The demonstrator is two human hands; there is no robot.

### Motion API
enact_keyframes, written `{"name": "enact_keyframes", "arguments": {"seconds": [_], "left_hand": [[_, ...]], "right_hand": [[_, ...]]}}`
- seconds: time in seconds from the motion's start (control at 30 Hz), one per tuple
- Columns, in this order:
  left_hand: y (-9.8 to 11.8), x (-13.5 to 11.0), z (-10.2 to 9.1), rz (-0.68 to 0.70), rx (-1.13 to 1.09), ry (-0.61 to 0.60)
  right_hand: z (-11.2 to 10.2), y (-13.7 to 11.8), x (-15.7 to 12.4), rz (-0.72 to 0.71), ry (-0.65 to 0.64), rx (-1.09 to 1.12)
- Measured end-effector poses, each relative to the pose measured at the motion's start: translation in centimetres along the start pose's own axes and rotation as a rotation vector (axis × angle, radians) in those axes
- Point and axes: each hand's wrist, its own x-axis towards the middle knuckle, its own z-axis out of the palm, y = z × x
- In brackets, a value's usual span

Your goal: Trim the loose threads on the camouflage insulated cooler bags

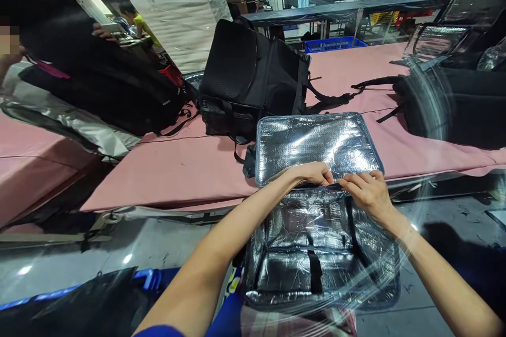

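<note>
An open insulated bag (316, 263) with silver foil lining sits close in front of me, its foil lid (316, 145) thrown back onto the pink table (177, 168). My left hand (312, 174) and my right hand (366, 192) meet at the bag's back rim, where the lid hinges. Both have their fingers curled and pinched on that rim edge. A black strap runs down inside the bag's floor.
A black backpack (253, 79) stands just behind the lid. Another black bag (106, 89) lies at the left over silver foil material. More black bags (454, 105) sit at the right. A blue crate (332, 43) and people are farther back.
</note>
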Motion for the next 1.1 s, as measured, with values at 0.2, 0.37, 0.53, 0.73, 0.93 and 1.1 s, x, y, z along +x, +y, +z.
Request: {"name": "enact_keyframes", "arguments": {"seconds": [0.2,0.37,0.53,0.73,0.93,1.1], "left_hand": [[0.2,-1.6,0.4,0.057,0.085,0.045],[0.5,-4.9,1.2,0.032,0.251,0.26],[0.3,-5.8,1.5,-0.034,0.288,0.398],[-0.9,-5.0,2.0,-0.002,0.275,0.442],[-1.6,-5.0,2.2,0.06,0.266,0.462],[-1.6,-5.1,2.8,0.116,0.329,0.515]], "right_hand": [[0.4,0.0,1.0,-0.122,0.094,-0.038],[0.4,0.0,1.6,-0.162,0.124,-0.023],[0.2,0.8,2.7,-0.227,0.074,0.042],[0.0,1.7,3.5,-0.299,-0.033,0.097],[0.8,1.6,4.0,-0.28,-0.052,0.149],[1.2,1.5,4.3,-0.3,-0.067,0.137]]}}
